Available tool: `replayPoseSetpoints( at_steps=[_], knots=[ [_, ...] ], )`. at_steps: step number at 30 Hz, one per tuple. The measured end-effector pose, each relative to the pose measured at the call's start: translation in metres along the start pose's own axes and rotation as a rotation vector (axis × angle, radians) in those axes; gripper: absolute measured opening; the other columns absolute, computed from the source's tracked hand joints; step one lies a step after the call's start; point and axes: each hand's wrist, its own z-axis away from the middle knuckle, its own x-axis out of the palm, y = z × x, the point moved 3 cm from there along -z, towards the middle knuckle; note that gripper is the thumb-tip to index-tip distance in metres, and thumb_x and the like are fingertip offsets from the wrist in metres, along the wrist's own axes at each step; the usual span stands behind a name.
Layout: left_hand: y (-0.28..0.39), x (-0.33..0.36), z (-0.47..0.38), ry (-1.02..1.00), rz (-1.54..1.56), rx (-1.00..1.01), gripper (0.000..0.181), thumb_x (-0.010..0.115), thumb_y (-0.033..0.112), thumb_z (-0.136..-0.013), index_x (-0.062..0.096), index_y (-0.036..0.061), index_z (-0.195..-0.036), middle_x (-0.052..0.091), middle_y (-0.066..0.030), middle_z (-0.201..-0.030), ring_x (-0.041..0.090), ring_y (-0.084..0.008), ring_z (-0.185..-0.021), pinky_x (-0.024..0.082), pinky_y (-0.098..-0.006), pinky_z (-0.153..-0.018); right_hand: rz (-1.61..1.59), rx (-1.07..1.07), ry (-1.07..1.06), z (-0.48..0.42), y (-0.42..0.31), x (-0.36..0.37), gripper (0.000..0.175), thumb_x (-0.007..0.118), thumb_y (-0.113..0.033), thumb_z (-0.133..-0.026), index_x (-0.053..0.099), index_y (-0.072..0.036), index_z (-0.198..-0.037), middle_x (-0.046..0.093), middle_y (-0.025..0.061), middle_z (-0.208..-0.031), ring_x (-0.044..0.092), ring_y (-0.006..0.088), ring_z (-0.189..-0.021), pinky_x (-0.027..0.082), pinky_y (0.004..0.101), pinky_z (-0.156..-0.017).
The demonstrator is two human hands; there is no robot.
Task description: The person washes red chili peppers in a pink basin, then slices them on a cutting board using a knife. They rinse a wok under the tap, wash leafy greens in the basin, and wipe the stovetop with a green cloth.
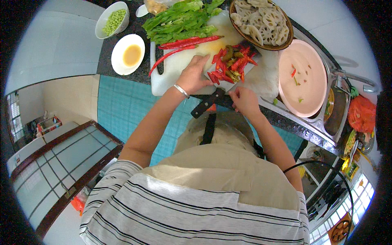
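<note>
A cleaver lies flat on the white cutting board (pixel 180 79), its black handle (pixel 209 103) jutting over the near edge. Cut red chilli pieces (pixel 217 78) and some dark green pepper pieces (pixel 228 53) cover most of its blade (pixel 245 69). My left hand (pixel 193 73) rests at the blade's left side, thumb and fingers spread beside the pile. To the right of the handle is my right hand (pixel 245 99), fingers curled, near the board's front edge; whether it pinches something small is hidden. Whole red chillies (pixel 193 42) lie beyond my left hand.
Leafy greens (pixel 183 23) lie at the board's far side. A basket of lotus root slices (pixel 266 24) stands far right. A pink basin (pixel 301 92) of water sits over the sink. Leftward are a bowl of green beans (pixel 114 23) and a white bowl of brownish liquid (pixel 130 56).
</note>
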Motion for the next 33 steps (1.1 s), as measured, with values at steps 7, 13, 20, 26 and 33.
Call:
replayPoseSetpoints(
  at_steps=[7, 13, 20, 26, 33],
  knots=[
    [0.013, 0.013, -0.021, -0.009, -0.069, 0.101, 0.057, 0.077, 0.017, -0.059, 0.056, 0.0029, -0.110, 0.054, -0.0133, -0.098, 0.056, -0.0284, -0.085, 0.047, -0.0353, -0.076, -0.048, -0.032, 0.039, 0.007, 0.006, -0.002, 0.031, 0.056, -0.032, -0.081, 0.059, -0.002, -0.074, 0.060, 0.0210, -0.072, 0.059, 0.0382, -0.071, 0.046, 0.0486, -0.064],
    [-0.014, 0.007, -0.037, 0.089, 0.088, 0.071, 0.042, 0.072, 0.018, -0.066, 0.059, 0.0011, -0.101, 0.057, -0.0156, -0.092, 0.058, -0.0264, -0.079, 0.049, -0.0324, -0.065, -0.027, -0.005, 0.059, 0.016, 0.012, -0.008, 0.030, 0.056, -0.031, -0.081, 0.058, -0.002, -0.074, 0.060, 0.0205, -0.071, 0.059, 0.0381, -0.070, 0.046, 0.0480, -0.064],
    [0.019, 0.012, -0.075, 0.132, -0.331, -0.076, 0.033, 0.065, 0.028, -0.072, 0.062, 0.0064, -0.096, 0.060, -0.0198, -0.089, 0.059, -0.0341, -0.082, 0.047, -0.0414, -0.074, -0.029, -0.013, 0.070, 0.027, 0.012, -0.013, 0.028, 0.056, -0.031, -0.081, 0.059, -0.003, -0.075, 0.061, 0.0187, -0.071, 0.059, 0.0373, -0.069, 0.046, 0.0473, -0.062],
    [0.014, 0.020, -0.092, 0.066, -0.432, -0.140, 0.024, 0.064, 0.026, -0.070, 0.064, 0.0080, -0.087, 0.063, -0.0156, -0.076, 0.061, -0.0331, -0.073, 0.049, -0.0422, -0.068, 0.023, -0.012, 0.115, 0.035, 0.019, -0.019, 0.027, 0.057, -0.030, -0.081, 0.058, -0.003, -0.075, 0.060, 0.0186, -0.070, 0.059, 0.0372, -0.067, 0.046, 0.0474, -0.060],
    [0.001, 0.005, -0.081, 0.125, -0.161, -0.119, 0.018, 0.069, 0.017, -0.065, 0.063, 0.0059, -0.079, 0.064, -0.0119, -0.073, 0.062, -0.0270, -0.069, 0.049, -0.0356, -0.065, 0.066, -0.050, 0.220, 0.043, 0.025, -0.022, 0.027, 0.057, -0.026, -0.082, 0.056, -0.003, -0.069, 0.058, 0.0130, -0.058, 0.059, 0.0316, -0.059, 0.045, 0.0418, -0.056]
  ],
)
